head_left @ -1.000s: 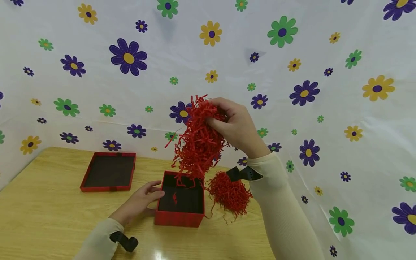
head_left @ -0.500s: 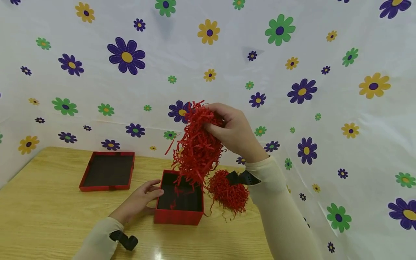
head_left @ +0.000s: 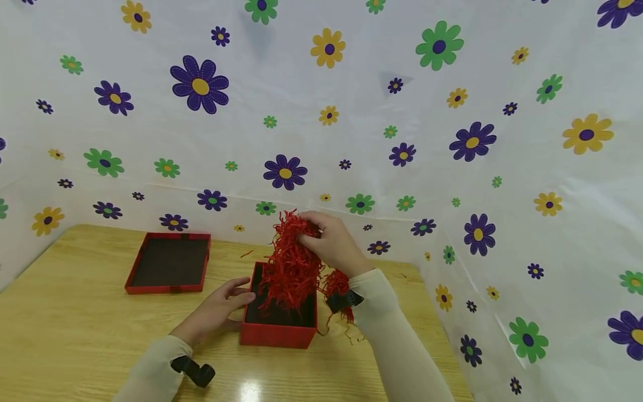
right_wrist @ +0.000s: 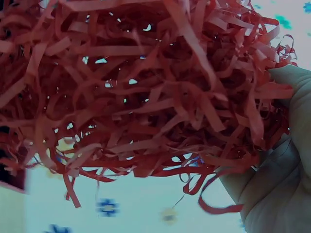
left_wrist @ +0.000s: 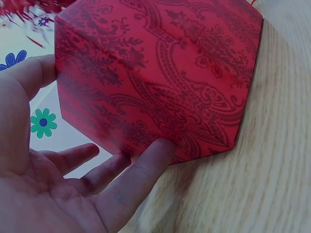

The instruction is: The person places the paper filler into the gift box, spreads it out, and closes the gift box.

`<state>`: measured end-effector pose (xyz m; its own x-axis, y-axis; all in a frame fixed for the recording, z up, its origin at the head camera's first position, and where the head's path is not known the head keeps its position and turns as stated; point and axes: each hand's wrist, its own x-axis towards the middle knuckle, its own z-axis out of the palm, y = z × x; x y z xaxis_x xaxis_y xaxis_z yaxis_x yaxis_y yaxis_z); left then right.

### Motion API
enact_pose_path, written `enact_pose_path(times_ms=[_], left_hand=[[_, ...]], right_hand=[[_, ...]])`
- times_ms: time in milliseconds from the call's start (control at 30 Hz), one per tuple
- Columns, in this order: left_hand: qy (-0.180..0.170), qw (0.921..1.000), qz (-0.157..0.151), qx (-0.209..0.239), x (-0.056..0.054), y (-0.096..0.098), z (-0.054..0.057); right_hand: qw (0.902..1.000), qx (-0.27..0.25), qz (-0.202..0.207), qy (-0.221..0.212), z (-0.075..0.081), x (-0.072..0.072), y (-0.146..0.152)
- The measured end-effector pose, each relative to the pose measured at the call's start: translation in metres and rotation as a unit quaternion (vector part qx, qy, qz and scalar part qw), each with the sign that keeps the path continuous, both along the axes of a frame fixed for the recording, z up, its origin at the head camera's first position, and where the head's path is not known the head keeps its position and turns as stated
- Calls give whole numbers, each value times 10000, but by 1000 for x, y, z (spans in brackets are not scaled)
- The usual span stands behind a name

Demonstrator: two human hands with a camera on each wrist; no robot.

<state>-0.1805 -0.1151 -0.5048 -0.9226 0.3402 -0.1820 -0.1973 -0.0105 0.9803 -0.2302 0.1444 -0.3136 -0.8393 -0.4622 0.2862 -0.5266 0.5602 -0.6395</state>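
Note:
A clump of red paper shreds [head_left: 291, 273] hangs from my right hand [head_left: 334, 240], pinched between thumb and fingers. Its lower end dips into an open red box [head_left: 276, 336] with a dark interior. Up close, the right wrist view is filled by the crinkled shreds [right_wrist: 146, 97]. My left hand [head_left: 216, 307] lies along the box's left side, thumb near the rim and fingers fairly straight. In the left wrist view, those fingertips [left_wrist: 163, 148] touch the patterned red box wall [left_wrist: 165, 77].
To the left, the box lid [head_left: 171, 262] lies with its dark inside up. A second pile of red shreds [head_left: 337, 283] sits right of the box, partly hidden by the right wrist. One loose strip [head_left: 246, 253] lies behind the box. A flowered sheet [head_left: 321, 139] stands behind the table.
My right hand has moved down and slightly left, lowering the shreds into the box. A loose strip has dropped onto the table. The left hand stays against the box.

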Motion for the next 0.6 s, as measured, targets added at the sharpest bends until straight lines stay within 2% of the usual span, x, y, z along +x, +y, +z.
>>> enact_pose_path(times_ms=[167, 267, 367, 467, 600], left_hand=[[18, 10000, -1, -7, 0, 1, 0], [26, 10000, -10, -35, 0, 0, 0], [18, 10000, -24, -56, 0, 0, -1], [3, 10000, -39, -49, 0, 0, 0], [-55, 10000, -35, -4, 0, 0, 1]], right_hand=[[9981, 503, -118, -323, -42, -6, 0], [9936, 980, -143, -548, -67, -7, -2], [9866, 1524, -100, -575, -87, -7, -4], [9808, 1883, 46, -514, -99, -6, -7], [9732, 2208, 367, -535, -104, -3, -8]])
